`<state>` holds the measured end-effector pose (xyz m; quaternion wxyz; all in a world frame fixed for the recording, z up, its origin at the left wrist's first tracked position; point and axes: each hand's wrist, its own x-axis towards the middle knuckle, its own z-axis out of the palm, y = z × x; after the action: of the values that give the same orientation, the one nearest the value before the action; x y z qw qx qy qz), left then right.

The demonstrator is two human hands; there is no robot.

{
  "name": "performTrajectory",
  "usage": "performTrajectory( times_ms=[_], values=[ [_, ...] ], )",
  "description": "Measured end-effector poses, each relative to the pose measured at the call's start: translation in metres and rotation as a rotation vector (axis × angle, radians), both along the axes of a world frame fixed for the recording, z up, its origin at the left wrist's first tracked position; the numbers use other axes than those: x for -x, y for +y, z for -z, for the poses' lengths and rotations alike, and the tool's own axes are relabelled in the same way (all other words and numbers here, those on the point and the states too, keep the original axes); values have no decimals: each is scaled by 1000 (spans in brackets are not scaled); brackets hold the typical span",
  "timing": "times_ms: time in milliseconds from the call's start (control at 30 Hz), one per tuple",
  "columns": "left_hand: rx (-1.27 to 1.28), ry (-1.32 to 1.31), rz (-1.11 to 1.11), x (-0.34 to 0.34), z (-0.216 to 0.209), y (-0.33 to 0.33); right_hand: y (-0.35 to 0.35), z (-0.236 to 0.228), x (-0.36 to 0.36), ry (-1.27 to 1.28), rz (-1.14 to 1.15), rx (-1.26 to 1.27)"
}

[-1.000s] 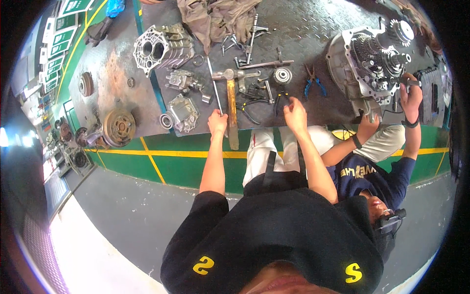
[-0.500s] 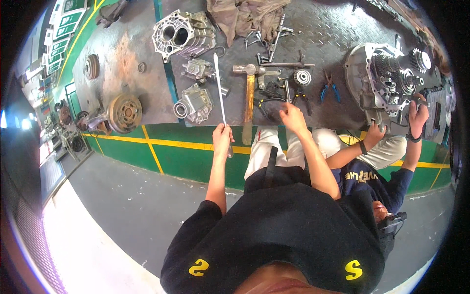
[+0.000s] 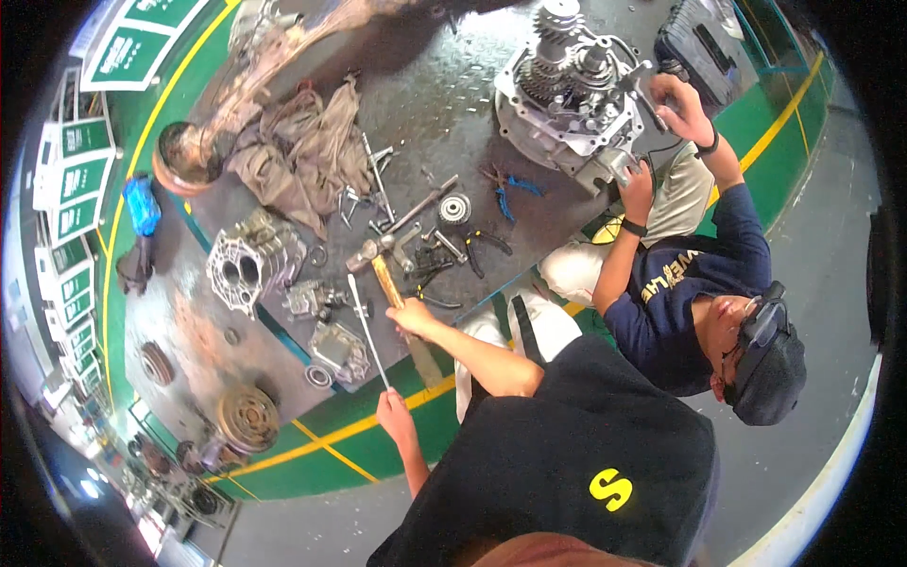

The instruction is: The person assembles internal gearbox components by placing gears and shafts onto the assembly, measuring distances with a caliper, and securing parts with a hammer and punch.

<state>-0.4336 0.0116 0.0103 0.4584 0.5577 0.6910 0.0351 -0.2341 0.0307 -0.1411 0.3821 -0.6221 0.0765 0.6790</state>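
My left hand [image 3: 397, 420] is closed round the lower end of a long thin metal rod [image 3: 370, 331], which points up over the bench's near edge. My right hand [image 3: 413, 317] has its fingers round the wooden handle of a hammer [image 3: 385, 281]. The hammer's head still lies among the tools on the bench. Left of the rod are a small metal housing [image 3: 337, 350] and another casting [image 3: 305, 300]. Right of the hammer lie black-and-yellow pliers [image 3: 491, 248], a round gear bearing [image 3: 454, 209] and a loose metal pin [image 3: 450, 245].
On the right, a co-worker's hands [image 3: 682, 111] are at an opened gearbox [image 3: 567, 104] with gears showing. Blue-handled pliers [image 3: 510, 189] lie before it. A large casing [image 3: 253, 263], brown rags [image 3: 302, 151] and rusty discs [image 3: 248, 419] occupy the bench's left part.
The view has swung to the right and tilted. My right hand has left the small tools by the pliers and taken hold of the hammer's handle. My left hand keeps the rod.
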Motion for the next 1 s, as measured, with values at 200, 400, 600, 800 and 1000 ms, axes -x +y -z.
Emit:
performTrajectory(
  times_ms=[200, 400, 600, 800, 1000],
  values=[
    [-336, 41, 613, -93, -77, 66, -1, -27, -52, 285, 184, -196],
    [-442, -54, 942, -232, -161, 93, -151, -114, -100, -528, -106, -166],
    [-315, -79, 1106, -335, -159, 75, -250, -220, -158, -709, 237, 194],
    [-449, -55, 1272, -391, -158, 64, -278, -281, -239, -1114, 339, 201],
    [-875, 152, 1551, -443, -216, 96, -268, -291, -299, -1292, 264, 119]
  ],
)
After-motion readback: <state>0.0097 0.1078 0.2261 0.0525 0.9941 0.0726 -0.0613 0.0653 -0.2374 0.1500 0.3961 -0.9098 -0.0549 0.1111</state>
